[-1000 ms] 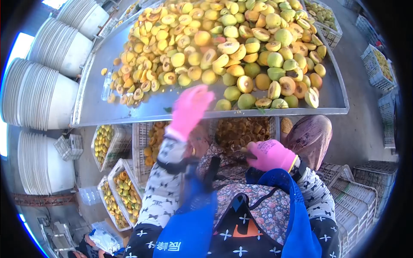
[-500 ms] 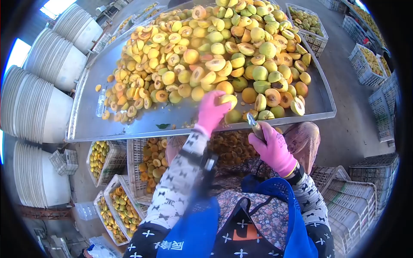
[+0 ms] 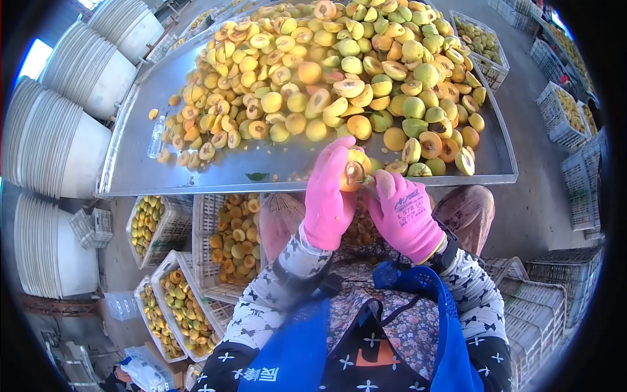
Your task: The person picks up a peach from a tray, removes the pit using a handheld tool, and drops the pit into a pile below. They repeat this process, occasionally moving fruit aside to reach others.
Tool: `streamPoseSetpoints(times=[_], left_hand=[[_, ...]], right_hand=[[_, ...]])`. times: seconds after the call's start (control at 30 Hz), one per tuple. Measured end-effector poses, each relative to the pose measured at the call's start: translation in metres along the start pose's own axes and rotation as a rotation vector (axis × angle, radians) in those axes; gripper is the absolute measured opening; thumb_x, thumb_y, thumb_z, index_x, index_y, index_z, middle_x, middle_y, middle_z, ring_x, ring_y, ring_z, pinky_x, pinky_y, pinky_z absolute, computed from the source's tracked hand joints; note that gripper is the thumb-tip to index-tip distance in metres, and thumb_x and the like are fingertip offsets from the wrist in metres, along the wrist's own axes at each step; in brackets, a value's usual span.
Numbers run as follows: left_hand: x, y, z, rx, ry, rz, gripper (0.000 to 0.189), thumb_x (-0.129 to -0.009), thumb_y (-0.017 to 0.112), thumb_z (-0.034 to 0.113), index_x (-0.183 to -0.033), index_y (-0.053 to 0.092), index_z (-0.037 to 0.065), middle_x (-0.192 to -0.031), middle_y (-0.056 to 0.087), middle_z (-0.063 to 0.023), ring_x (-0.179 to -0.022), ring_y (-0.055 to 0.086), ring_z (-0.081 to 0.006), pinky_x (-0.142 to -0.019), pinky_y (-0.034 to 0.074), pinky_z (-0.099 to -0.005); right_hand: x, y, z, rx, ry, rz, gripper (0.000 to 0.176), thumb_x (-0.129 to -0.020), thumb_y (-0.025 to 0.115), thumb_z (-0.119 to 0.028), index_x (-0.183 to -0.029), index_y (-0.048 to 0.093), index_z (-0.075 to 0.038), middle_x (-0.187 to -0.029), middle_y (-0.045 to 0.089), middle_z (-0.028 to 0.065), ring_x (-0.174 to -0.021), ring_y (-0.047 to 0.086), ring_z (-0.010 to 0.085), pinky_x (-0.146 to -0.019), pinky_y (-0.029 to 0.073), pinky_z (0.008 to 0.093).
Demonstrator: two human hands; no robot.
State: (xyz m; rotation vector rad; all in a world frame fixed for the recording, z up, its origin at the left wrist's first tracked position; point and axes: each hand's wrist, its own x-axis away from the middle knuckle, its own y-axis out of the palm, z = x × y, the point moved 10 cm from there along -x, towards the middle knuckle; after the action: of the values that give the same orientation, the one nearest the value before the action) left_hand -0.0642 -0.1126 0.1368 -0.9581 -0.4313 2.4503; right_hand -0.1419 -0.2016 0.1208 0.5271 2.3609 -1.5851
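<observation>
Left grip point(image 3: 330, 196) snug round cut peach point(image 3: 354, 171), right grip point(image 3: 400, 212), “578”-printed glove point(image 3: 418, 228), tight on half-hidden tool point(image 3: 368, 185)

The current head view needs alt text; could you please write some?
A pink-gloved left hand holds a cut fruit, the right hand close against it, near a metal table bearing a yellow-green fruit heap; fruit-filled crates stand nearby.
</observation>
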Motion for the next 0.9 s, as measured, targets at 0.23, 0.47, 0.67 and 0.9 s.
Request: streamPoseSetpoints(times=[0.23,0.47,0.67,0.9], left_hand=[[0.020,0.019,-0.030,0.615,-0.286,0.032,0.033,-0.094,0.060,0.005,-0.126,0.052,0.000,-0.118,0.058,-0.0093,-0.105,0.059,-0.0181,-0.090,0.051,-0.0304],[0.033,0.032,-0.062,0.809,-0.660,0.110,0.025,-0.096,0.061,0.013,-0.118,0.056,0.002,-0.107,0.062,-0.0074,-0.095,0.061,-0.0160,-0.082,0.052,-0.0296],[0.037,0.032,-0.061,1.019,-0.772,0.210,0.024,-0.096,0.061,0.012,-0.116,0.056,0.001,-0.098,0.063,-0.0085,-0.089,0.063,-0.0167,-0.078,0.054,-0.0290],[0.022,0.016,-0.039,0.527,-0.318,0.006,0.028,-0.100,0.057,0.026,-0.111,0.058,0.000,-0.100,0.062,-0.0089,-0.082,0.061,-0.0151,-0.072,0.051,-0.0279]], right_hand=[[0.002,0.012,0.007,-0.021,0.025,-0.066,0.032,-0.083,0.069,-0.018,-0.108,0.053,-0.006,-0.088,0.063,0.0131,-0.078,0.064,0.0337,-0.068,0.048,0.0448],[0.007,0.018,0.011,-0.017,-0.030,-0.144,0.025,-0.084,0.066,-0.019,-0.100,0.051,-0.007,-0.084,0.062,0.0129,-0.073,0.065,0.0331,-0.064,0.048,0.0446],[0.018,0.040,0.007,-0.474,0.099,-0.195,0.025,-0.084,0.066,-0.016,-0.095,0.048,-0.002,-0.078,0.062,0.0212,-0.074,0.064,0.0419,-0.062,0.050,0.0504],[0.024,0.046,-0.003,-0.244,0.010,-0.165,0.027,-0.085,0.066,-0.017,-0.097,0.048,-0.002,-0.073,0.059,0.0200,-0.070,0.063,0.0407,-0.059,0.049,0.0497]])
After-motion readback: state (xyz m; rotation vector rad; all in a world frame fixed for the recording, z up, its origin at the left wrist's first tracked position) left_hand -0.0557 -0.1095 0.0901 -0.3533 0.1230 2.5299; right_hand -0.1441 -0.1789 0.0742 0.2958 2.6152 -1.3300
